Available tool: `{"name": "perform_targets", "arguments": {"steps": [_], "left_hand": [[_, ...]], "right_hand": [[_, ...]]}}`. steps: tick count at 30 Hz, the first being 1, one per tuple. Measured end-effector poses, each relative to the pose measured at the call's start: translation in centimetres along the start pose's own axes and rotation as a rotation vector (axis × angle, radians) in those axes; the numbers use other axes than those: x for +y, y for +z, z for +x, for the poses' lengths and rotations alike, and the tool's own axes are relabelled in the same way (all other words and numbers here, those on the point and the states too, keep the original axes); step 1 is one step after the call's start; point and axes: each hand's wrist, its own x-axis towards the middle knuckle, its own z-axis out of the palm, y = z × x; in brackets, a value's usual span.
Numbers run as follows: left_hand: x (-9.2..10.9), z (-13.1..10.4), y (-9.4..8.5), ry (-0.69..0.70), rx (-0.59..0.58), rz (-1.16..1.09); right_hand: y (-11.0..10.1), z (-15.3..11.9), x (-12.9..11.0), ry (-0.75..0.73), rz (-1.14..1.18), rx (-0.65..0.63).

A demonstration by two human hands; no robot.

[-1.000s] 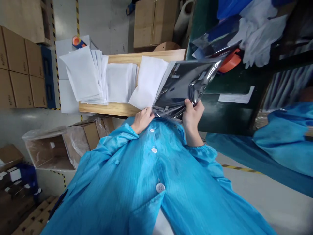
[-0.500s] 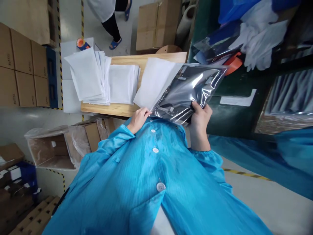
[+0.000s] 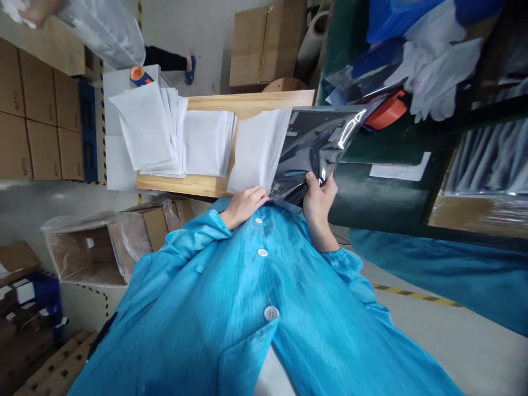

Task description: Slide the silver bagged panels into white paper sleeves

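My right hand (image 3: 318,206) grips the lower right part of a dark panel in a shiny clear bag (image 3: 307,143). My left hand (image 3: 246,205) has its fingers together at the bottom edge of a white sleeve (image 3: 258,146), which meets the left side of the dark panel. The sleeve lies on the wooden board (image 3: 206,186). Left of it are a small stack of white sleeves (image 3: 206,142) and a larger, fanned stack (image 3: 144,129).
White gloves (image 3: 437,71), an orange tape roll (image 3: 388,110) and a blue bin (image 3: 396,16) sit on the green table (image 3: 383,206). An open carton (image 3: 91,247) stands at the left. Another person's leg (image 3: 167,58) shows behind the board.
My right hand and the bagged panel have moved left, closer to the white sleeve. My left hand has shifted slightly right. The other person has moved left.
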Motion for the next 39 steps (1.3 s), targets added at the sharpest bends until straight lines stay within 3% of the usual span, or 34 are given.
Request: {"name": "perform_targets", "arguments": {"steps": [2, 4, 5, 8, 9, 11, 13, 19, 23, 29, 34, 39], "left_hand": [[0.8, 0.4, -1.4, 0.053, -0.106, -0.004], [1.2, 1.3, -4.2, 0.114, -0.125, -0.026], [1.2, 2.1, -6.2, 0.143, -0.068, -0.043], [0.3, 5.2, -13.1, 0.168, 0.303, -0.087], [-0.1, 6.1, -15.3, 0.182, 0.350, -0.099], [-0.7, 7.5, -18.7, 0.236, 0.331, -0.133], [-0.7, 7.9, -20.7, 0.285, 0.278, -0.168], [1.0, 5.5, -22.3, 0.344, 0.218, -0.259], [1.1, 4.6, -23.0, 0.342, 0.151, -0.286], [1.2, 3.7, -22.0, 0.325, 0.055, -0.339], [1.7, 3.7, -21.1, 0.300, 0.174, -0.302], [0.1, 4.1, -20.7, 0.244, 0.317, -0.225]], "right_hand": [[-0.4, -0.5, 0.1, -0.037, 0.012, 0.022], [-1.6, -0.6, 0.4, -0.048, 0.019, -0.035], [-2.4, -0.5, 0.6, -0.042, 0.023, -0.077], [-5.2, -0.2, 0.7, -0.006, 0.019, -0.155], [-6.0, -0.2, 0.6, 0.001, 0.012, -0.166], [-7.0, -0.4, 0.0, -0.010, -0.008, -0.177], [-7.5, -0.8, -0.6, -0.054, -0.043, -0.180], [-8.1, -1.3, -1.9, -0.144, -0.163, -0.287], [-8.5, -0.7, -3.3, -0.194, -0.189, -0.350], [-8.1, -0.5, -5.0, -0.233, -0.257, -0.499], [-5.2, -1.5, -4.6, -0.169, -0.202, -0.544], [-2.9, -1.6, -3.0, -0.152, -0.166, -0.422]]}}
